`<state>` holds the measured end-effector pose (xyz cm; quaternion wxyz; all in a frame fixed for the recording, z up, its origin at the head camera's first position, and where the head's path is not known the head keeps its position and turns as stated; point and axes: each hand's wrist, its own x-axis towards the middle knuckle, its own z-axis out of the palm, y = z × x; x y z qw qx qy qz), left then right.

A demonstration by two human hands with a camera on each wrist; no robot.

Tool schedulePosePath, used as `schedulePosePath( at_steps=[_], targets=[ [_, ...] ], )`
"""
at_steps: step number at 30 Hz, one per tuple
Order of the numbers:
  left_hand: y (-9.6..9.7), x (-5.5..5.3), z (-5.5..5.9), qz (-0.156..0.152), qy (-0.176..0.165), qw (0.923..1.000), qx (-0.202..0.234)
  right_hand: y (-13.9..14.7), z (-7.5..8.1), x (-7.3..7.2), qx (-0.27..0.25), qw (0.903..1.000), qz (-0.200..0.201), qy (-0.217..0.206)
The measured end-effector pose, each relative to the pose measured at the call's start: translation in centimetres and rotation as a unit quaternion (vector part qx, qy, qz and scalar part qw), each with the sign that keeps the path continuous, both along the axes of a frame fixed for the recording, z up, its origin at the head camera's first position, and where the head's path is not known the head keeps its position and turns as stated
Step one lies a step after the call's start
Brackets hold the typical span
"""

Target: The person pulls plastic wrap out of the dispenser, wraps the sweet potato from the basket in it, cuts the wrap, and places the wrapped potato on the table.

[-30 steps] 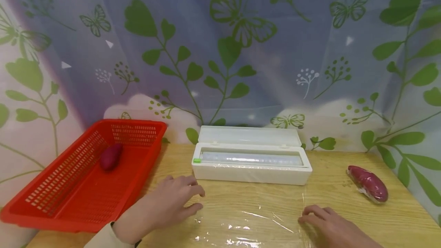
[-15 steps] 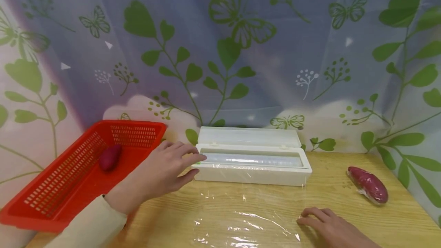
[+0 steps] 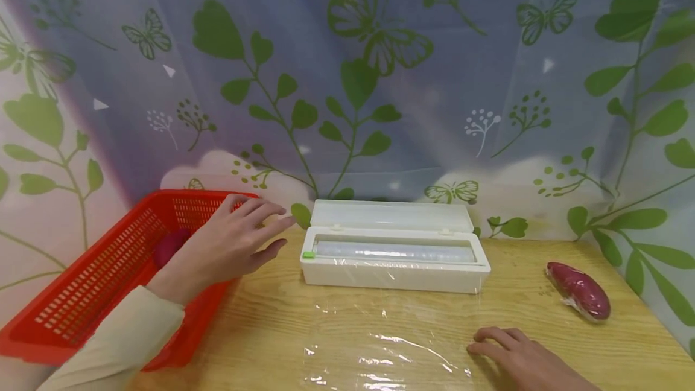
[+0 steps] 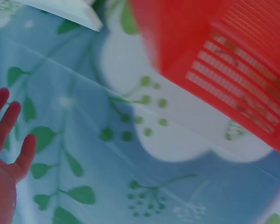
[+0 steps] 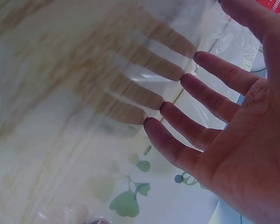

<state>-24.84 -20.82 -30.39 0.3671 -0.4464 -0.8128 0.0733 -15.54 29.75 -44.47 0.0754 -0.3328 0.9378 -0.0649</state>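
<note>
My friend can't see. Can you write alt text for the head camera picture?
A person's right hand touches a wooden table at the edge of clear plastic film running from an open white box, while the left hand is raised near a red basket holding a purple vegetable. Another purple vegetable, wrapped, lies at the right.

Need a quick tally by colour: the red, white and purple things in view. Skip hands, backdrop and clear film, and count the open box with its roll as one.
Red: 1, basket
White: 1, film box
Purple: 2, unwrapped-side vegetable aside, namely basket vegetable and wrapped vegetable
Total: 4
</note>
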Motion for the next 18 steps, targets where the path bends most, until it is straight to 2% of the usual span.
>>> schedulePosePath(
  at_steps=[3, 12, 18],
  targets=[
    [-1.4, -0.8, -0.1, 0.010, 0.005, 0.9999, 0.002, 0.0, 0.0, 0.0, 0.000, 1.0000, 0.001, 0.003],
    [-5.8, -2.6, -1.1, 0.066, -0.011, 0.9972, 0.033, -0.1, 0.0, 0.1, -0.001, 1.0000, -0.002, 0.005],
    [-9.3, -3.9, -2.0, 0.121, -0.011, 0.9914, 0.048, -0.2, 0.1, 0.1, 0.000, 1.0000, -0.002, 0.007]
  ],
)
